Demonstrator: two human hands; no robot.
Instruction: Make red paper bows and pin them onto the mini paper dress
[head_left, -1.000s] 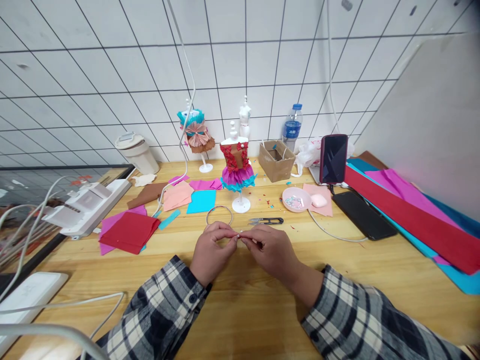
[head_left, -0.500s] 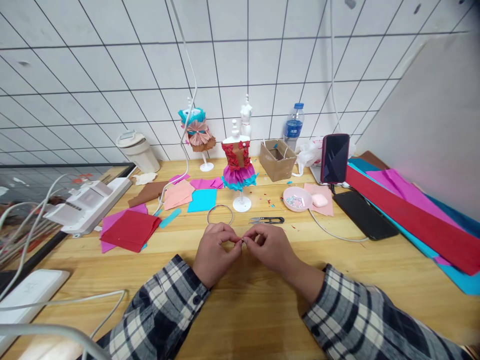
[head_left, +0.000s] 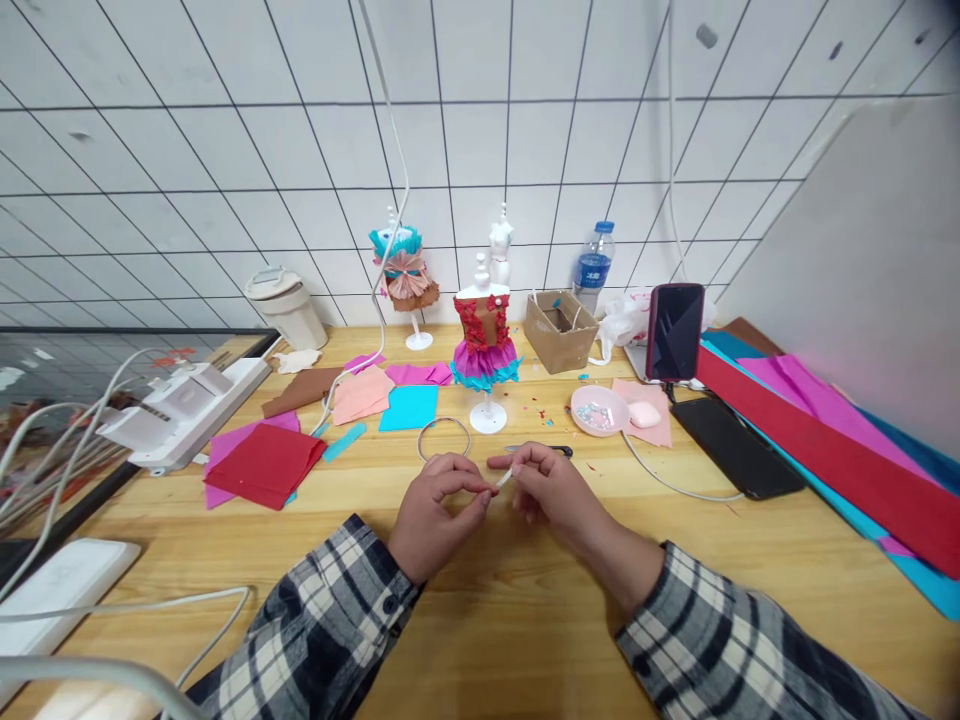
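Over the middle of the table, my left hand (head_left: pixel 442 505) is closed in a pinch of thumb and forefinger; whatever lies between those tips is too small to make out. Close beside it, my right hand (head_left: pixel 555 490) pinches a small narrow white strip (head_left: pixel 505 478), whose lower end reaches the left fingertips. Just beyond the hands, a bracelet-like ring (head_left: pixel 444 438) lies on the wood, and thread snips (head_left: pixel 562 451) are partly covered by my right hand. A small dress form (head_left: pixel 480 330) stands behind, wearing a red, brown, magenta and blue crepe-paper dress.
Left are red paper (head_left: pixel 264 465), a blue square (head_left: pixel 409 408) and a power strip (head_left: pixel 195 420). Right are a pink dish of beads (head_left: pixel 600 410), a black power bank or phone (head_left: pixel 739 445) and long paper strips (head_left: pixel 825 440). A cardboard box (head_left: pixel 561 345) stands behind.
My fingertips, which were together, have parted slightly. The right hand has shifted a little to the right, its forefinger lifted, and the white strip now shows between the hands.
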